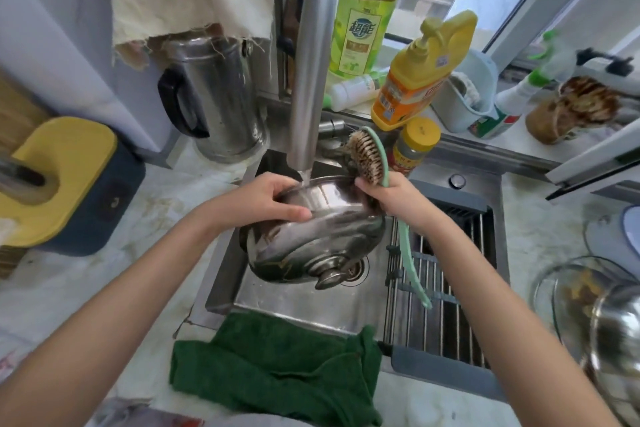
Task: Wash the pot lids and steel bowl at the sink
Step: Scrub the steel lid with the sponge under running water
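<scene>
Water is running from the faucet [308, 80] into the steel bowl [329, 196], which the person holds tilted over the back of the sink [294, 308]. The left hand [273, 199] grips the bowl's near rim, thumb curled across the outside and fingers over the edge. The right hand [391, 198] is wrapped round the green handle of the brush [367, 156], bristles up by the bowl's far right rim, and seems to steady that rim too. Under the bowl a steel pot lid [304, 246] lies in the basin with its knob over the drain. From where I stand the two steel pieces run together, so I can't say whether they touch. I'd put the job around its middle: the bowl is being rinsed or scrubbed, and the lid below is wet but not set aside. On the counter's right edge a glass lid [554, 288] and another steel lid [620, 329] sit blurred. The glass one looks to have brown residue, so those probably wait their turn. A green cloth [277, 367] hangs over the sink's front edge.
</scene>
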The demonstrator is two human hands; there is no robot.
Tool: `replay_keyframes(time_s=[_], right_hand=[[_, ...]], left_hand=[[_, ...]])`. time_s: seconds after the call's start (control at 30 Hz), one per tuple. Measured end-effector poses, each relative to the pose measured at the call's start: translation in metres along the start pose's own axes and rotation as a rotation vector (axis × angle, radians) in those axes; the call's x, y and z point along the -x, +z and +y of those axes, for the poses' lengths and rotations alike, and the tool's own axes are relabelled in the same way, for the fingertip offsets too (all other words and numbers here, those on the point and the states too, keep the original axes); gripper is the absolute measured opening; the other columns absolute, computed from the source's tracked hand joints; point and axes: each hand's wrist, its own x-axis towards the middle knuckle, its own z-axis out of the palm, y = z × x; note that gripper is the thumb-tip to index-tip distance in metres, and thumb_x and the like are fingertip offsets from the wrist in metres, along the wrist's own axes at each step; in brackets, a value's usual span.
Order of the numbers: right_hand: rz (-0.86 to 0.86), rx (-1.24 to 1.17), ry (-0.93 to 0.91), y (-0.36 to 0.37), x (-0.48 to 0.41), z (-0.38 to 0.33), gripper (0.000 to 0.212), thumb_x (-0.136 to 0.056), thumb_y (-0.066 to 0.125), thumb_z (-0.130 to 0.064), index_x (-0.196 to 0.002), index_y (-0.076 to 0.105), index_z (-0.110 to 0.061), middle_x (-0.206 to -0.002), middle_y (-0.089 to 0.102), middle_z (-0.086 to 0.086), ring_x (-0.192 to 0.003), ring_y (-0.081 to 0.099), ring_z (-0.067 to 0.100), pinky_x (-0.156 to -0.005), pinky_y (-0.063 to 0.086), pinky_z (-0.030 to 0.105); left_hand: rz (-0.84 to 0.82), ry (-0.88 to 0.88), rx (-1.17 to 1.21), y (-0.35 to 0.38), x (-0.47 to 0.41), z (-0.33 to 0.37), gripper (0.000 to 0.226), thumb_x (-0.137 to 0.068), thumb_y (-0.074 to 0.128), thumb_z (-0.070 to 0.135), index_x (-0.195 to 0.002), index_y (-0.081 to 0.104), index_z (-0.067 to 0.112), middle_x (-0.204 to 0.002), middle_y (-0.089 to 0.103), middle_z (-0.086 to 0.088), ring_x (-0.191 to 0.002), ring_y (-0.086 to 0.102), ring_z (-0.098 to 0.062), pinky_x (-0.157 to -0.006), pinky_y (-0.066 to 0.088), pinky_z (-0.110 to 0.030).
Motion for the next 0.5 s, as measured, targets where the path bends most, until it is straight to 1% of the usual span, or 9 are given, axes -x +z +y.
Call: replay_keyframes(time_s=[0.07,0.1,0.13,0.17,0.2,0.27,0.3,0.4,0.5], right_hand=[[0.052,0.026,-0.007,0.003,-0.004,0.006,0.026,-0.092,0.063,-0.026,-0.113,0.061,-0.010,-0.099,0.063,0.002,-0.091,0.058,0.015,-0.080,0.050,0.021],[0.076,0.081,-0.005,0.002,-0.004,0.008,0.047,-0.086,0.067,-0.036,-0.128,0.053,-0.018,-0.116,0.061,0.002,-0.105,0.058,0.016,-0.093,0.049,0.030],[0.083,0.135,0.004,0.000,-0.001,0.006,0.071,-0.081,0.069,-0.047,-0.142,0.038,-0.028,-0.129,0.055,-0.002,-0.113,0.054,0.014,-0.099,0.045,0.035],[0.078,0.172,0.016,-0.003,0.004,0.003,0.083,-0.080,0.067,-0.054,-0.148,0.023,-0.037,-0.132,0.051,-0.007,-0.113,0.054,0.011,-0.098,0.045,0.036],[0.068,0.200,0.005,-0.005,0.009,0.001,0.080,-0.083,0.061,-0.056,-0.148,0.015,-0.045,-0.125,0.053,-0.013,-0.105,0.056,0.007,-0.091,0.046,0.034],[0.049,0.289,-0.063,-0.007,0.018,-0.003,0.053,-0.094,0.046,-0.053,-0.143,0.024,-0.054,-0.111,0.060,-0.019,-0.088,0.057,0.003,-0.076,0.047,0.033],[0.068,0.367,-0.075,-0.005,0.021,-0.009,0.047,-0.096,0.042,-0.052,-0.141,0.029,-0.055,-0.107,0.063,-0.014,-0.085,0.057,0.006,-0.073,0.047,0.033],[0.132,0.723,-0.099,0.012,0.019,-0.021,0.053,-0.094,0.040,-0.057,-0.144,0.025,-0.053,-0.098,0.059,0.002,-0.085,0.058,0.020,-0.063,0.044,0.033],[-0.022,0.789,-0.195,0.039,0.028,-0.039,0.053,-0.094,0.030,-0.059,-0.146,0.021,-0.051,-0.093,0.049,-0.001,-0.081,0.056,0.019,-0.056,0.036,0.026]], left_hand=[[0.052,-0.002,-0.004,0.013,-0.002,-0.003,0.039,-0.068,0.085,0.035,-0.081,0.064,0.005,-0.064,0.056,0.002,-0.061,0.053,-0.007,-0.057,0.041,-0.017],[0.084,-0.009,-0.002,0.019,-0.002,-0.005,0.040,-0.065,0.086,0.036,-0.083,0.066,0.006,-0.065,0.059,0.003,-0.060,0.054,-0.007,-0.057,0.042,-0.020],[0.134,-0.022,0.000,0.024,-0.003,-0.008,0.041,-0.065,0.086,0.035,-0.086,0.068,0.005,-0.068,0.061,0.000,-0.060,0.056,-0.009,-0.057,0.043,-0.023],[0.199,-0.036,0.016,0.028,-0.003,-0.009,0.038,-0.067,0.085,0.032,-0.088,0.069,0.005,-0.069,0.063,-0.002,-0.061,0.057,-0.010,-0.057,0.044,-0.025],[0.274,-0.056,0.051,0.030,-0.003,-0.010,0.032,-0.070,0.084,0.028,-0.088,0.069,0.006,-0.071,0.066,-0.004,-0.062,0.060,-0.011,-0.056,0.046,-0.024],[0.377,-0.098,0.149,0.031,0.000,-0.011,0.028,-0.072,0.082,0.022,-0.089,0.068,0.006,-0.077,0.070,-0.004,-0.067,0.065,-0.012,-0.057,0.051,-0.020],[0.402,-0.106,0.162,0.031,0.001,-0.011,0.029,-0.070,0.084,0.022,-0.090,0.069,0.007,-0.079,0.071,-0.004,-0.070,0.067,-0.014,-0.060,0.054,-0.022],[0.441,-0.098,0.085,0.034,0.002,-0.008,0.036,-0.064,0.088,0.023,-0.092,0.070,0.011,-0.083,0.073,-0.002,-0.078,0.070,-0.018,-0.070,0.058,-0.035],[0.456,-0.102,0.060,0.037,0.003,-0.009,0.029,-0.065,0.087,0.023,-0.087,0.068,0.018,-0.079,0.071,0.001,-0.077,0.069,-0.016,-0.069,0.058,-0.033]])
